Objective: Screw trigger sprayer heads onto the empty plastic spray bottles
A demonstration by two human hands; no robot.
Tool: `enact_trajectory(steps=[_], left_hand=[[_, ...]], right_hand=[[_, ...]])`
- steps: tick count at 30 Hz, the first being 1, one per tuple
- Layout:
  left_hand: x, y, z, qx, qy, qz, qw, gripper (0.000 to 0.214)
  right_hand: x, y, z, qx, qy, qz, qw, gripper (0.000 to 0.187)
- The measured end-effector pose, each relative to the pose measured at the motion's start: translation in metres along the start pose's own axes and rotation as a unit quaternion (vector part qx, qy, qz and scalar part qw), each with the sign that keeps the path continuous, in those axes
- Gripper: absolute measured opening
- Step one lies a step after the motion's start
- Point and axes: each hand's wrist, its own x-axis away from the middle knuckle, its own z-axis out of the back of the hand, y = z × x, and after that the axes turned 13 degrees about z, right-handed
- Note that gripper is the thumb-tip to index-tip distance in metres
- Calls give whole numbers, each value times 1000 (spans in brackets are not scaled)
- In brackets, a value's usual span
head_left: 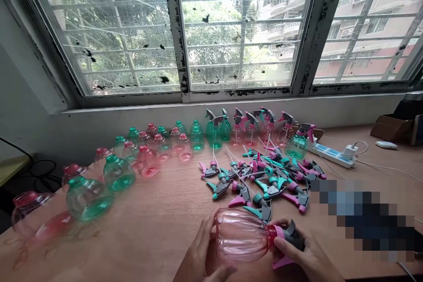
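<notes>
- Pink see-through plastic forms the ribbed spray bottle (243,234), held on its side low over the front of the desk (145,233), base to the left and neck to the right.
- The left hand (202,246) is curved wide around the base, thumb below and fingers above; its wrist runs out of view at the bottom.
- The right hand (302,249) is closed around the grey-and-pink trigger head (292,234) at the bottle's neck, thumb in front; its other fingers are partly hidden behind. Whether the head is fully screwed on, or a dip tube runs inside, is hard to make out.
- Green and pink open-necked bottles (119,174) stand in a curving group along the left and back; clear walls show tinted bases, and several overlap, hiding one another.
- Spray bottles fitted with trigger heads (251,131) stand by the back wall, some blocked by those in front; dip tubes inside are too faint to follow.
- Loose trigger heads (267,176), grey with pink or green, lie heaped behind the held bottle, their white tubes crossing.
- A white-and-blue power strip (330,155) lies behind a pixelated patch (370,224) that masks something dark.
- A brown cardboard box (390,128), far right, holds something dark and indistinct.
</notes>
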Motion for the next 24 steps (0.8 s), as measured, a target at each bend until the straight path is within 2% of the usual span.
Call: enact_trajectory(steps=[4, 7, 12, 15, 20, 21, 24], left_hand=[[1, 2, -6, 6, 38, -31, 999, 67], [2, -1, -10, 22, 40, -37, 998, 58], [1, -5, -1, 13, 12, -11, 1000, 100], [-1, -4, 2, -8, 10, -9, 1000, 99], [-1, -11, -4, 15, 13, -20, 1000, 69], [-1, -14, -4, 18, 7, -13, 1000, 70], [1, -17, -1, 5, -2, -17, 1000, 95]], right_hand=[[-1, 0, -1, -19, 7, -9, 1000, 46], [-2, -1, -1, -23, 7, -14, 1000, 45], [-2, -4, 1, 19, -1, 39, 999, 40], [-2, -3, 3, 27, -21, 47, 998, 38], [-2, 3, 6, 4, -8, 33, 999, 36], [-2, 4, 7, -2, -6, 29, 1000, 37], [-2, 3, 6, -9, -10, 28, 1000, 38]])
